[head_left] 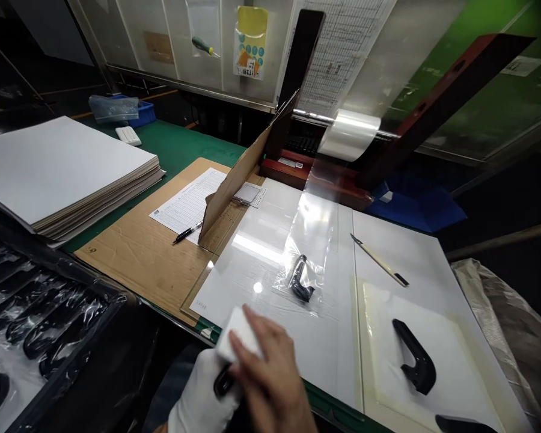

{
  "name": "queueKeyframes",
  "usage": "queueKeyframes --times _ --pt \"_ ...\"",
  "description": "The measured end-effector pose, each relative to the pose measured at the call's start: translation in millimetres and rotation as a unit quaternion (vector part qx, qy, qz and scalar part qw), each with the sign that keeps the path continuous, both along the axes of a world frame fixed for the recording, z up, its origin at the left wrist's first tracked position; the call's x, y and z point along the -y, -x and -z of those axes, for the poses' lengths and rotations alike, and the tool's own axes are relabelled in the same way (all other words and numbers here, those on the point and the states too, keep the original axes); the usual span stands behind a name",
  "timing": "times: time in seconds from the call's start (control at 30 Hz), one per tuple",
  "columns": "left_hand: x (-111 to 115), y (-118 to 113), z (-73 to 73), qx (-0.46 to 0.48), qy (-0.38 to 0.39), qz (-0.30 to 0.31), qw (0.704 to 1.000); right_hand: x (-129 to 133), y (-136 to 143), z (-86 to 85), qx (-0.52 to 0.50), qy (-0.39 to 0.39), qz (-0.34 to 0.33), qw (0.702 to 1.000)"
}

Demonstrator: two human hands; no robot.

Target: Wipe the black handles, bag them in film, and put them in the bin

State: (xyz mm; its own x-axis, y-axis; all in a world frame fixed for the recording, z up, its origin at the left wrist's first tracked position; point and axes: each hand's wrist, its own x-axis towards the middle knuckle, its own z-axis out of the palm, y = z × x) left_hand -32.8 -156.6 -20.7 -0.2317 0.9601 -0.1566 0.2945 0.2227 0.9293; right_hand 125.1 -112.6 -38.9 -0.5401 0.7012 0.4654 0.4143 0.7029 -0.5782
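Gloved in white fabric, my left hand (198,397) clasps a glossy black plastic piece (223,382); my bare right hand (273,367) pinches a white, soft-looking pad (240,331) beside it. Beyond, a yellow-topped clear plastic pouch (251,42) shows "T2" among blurred characters.

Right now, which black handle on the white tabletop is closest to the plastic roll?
The handle at the end of the film; the other two lie farther right.

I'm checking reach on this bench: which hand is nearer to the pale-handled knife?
Right. The bare right hand is below and left of the knife in the picture; the gloved left hand is farther left.
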Motion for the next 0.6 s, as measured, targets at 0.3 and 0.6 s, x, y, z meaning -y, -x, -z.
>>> queueKeyframes --times 0.3,0.6 --pt "4.0 13.8 6.1 0.056 -0.016 0.070 0.996 -38.3 30.7 -13.0 -0.063 0.169 0.042 0.983" --pt "14.1 28.4 4.4 0.061 -0.078 0.063 0.993 -106.1 44.4 -43.6 -0.101 0.229 0.135 0.959"
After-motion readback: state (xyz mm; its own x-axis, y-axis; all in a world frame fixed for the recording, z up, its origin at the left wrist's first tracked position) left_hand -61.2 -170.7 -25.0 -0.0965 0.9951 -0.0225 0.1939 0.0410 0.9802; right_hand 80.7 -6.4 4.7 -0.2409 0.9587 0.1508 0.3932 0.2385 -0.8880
